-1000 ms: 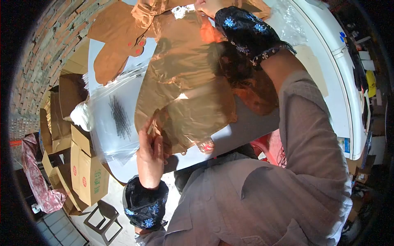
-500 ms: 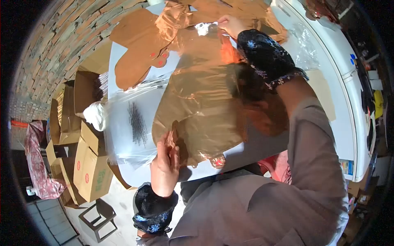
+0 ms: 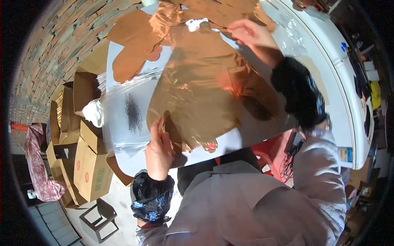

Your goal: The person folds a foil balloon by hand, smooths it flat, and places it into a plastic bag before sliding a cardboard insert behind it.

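Two bare hands on one brown foil sheet (image 3: 197, 94), as I read it: left hand (image 3: 159, 152) pinches its lower-left edge; right hand (image 3: 255, 39) is up near the top right, thumb and fingers drawn close, can't tell if anything's between them. Sheet lies across the white table (image 3: 192, 159) right in front of the person. Step looks like handling it flat; next move likely calls for a light, steady left pinch so the thin foil doesn't crease. Containers, far left: open cardboard box (image 3: 85, 95) with thin stripy stuff at its mouth, too small to ID; printed carton (image 3: 91, 166), flaps up, contents hidden. Clear plastic sleeves (image 3: 117, 123) beside the foil show dark streaks, inside or printed, unclear.
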